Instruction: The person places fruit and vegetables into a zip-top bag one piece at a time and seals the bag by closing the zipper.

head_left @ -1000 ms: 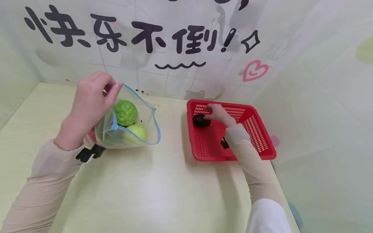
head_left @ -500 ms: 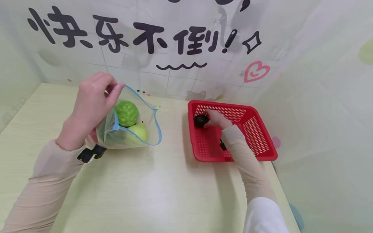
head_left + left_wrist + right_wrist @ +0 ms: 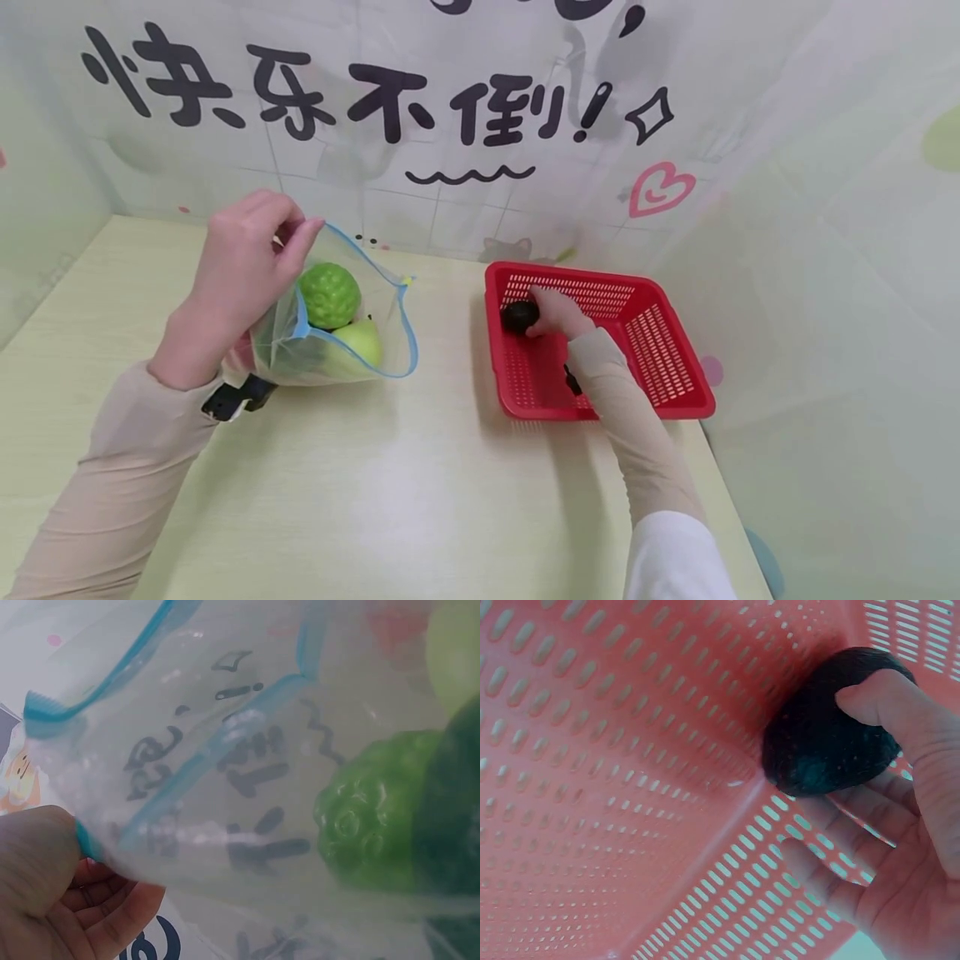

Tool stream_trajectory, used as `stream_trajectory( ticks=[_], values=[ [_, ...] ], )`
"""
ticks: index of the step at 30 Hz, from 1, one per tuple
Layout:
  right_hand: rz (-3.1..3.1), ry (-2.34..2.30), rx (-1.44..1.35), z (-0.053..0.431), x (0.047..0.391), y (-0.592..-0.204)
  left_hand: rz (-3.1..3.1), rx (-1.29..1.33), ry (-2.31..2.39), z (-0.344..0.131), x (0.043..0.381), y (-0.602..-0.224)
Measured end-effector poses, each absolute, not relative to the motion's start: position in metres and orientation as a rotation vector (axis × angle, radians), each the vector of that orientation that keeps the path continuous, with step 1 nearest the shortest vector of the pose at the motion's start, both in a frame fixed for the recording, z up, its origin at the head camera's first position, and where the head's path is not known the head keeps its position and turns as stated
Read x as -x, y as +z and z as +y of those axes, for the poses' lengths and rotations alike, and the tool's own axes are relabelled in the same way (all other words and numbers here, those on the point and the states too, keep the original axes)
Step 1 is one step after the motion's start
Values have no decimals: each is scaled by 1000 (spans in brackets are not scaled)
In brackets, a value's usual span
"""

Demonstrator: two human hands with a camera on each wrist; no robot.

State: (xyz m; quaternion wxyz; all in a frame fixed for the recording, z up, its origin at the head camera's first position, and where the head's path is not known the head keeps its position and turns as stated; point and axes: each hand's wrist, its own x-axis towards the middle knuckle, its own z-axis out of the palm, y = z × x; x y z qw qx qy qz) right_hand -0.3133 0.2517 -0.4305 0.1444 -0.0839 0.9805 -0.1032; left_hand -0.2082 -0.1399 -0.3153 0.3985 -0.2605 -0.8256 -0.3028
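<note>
At the left in the head view, my left hand [image 3: 251, 254] pinches the blue rim of a clear zip bag [image 3: 393, 333] between thumb and fingers. The bag's mouth gapes toward the right. Inside it lie a bumpy green fruit [image 3: 329, 296] and a smooth yellow-green pear [image 3: 358, 342] with a short stem. A dark green thing [image 3: 457, 802] and something reddish [image 3: 397, 634] show through the plastic. On the right, my right hand [image 3: 558, 313] reaches into a red basket [image 3: 600, 412] and grips a dark, speckled avocado [image 3: 825, 735], thumb on top and fingers beneath, by the basket's left wall.
Both stand on a pale wooden table [image 3: 420, 500], the bag left and the basket right. Behind rises a printed backdrop [image 3: 450, 208] with large black characters. Another sheet [image 3: 825, 333] closes off the right side, close to the basket.
My right hand has closed round the avocado, its fingers now farther over the fruit. My left hand keeps its hold on the bag's rim. The head view has shifted slightly.
</note>
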Motion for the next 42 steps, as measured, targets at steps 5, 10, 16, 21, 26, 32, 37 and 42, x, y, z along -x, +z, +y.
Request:
stream_trajectory(
  ticks=[5, 10, 16, 21, 26, 32, 37, 42],
  values=[
    [2837, -311, 233, 260, 306, -410, -2093, 653, -774, -140, 208, -315],
    [2896, -417, 316, 264, 291, -380, -2098, 646, -781, -139, 207, -315],
    [2959, -605, 586, 235, 262, -347, -2108, 644, -792, -137, 207, -315],
    [2959, -662, 842, 186, 236, -324, -2113, 637, -808, -135, 206, -316],
    [2969, -611, 990, 141, 215, -314, -2122, 633, -822, -131, 207, -316],
    [2995, -531, 1039, 89, 200, -312, -2120, 634, -813, -132, 207, -316],
    [3083, -463, 1063, 57, 190, -318, -2119, 647, -796, -132, 207, -315],
    [3039, -463, 1157, 35, 189, -324, -2126, 649, -796, -133, 206, -315]
  ],
)
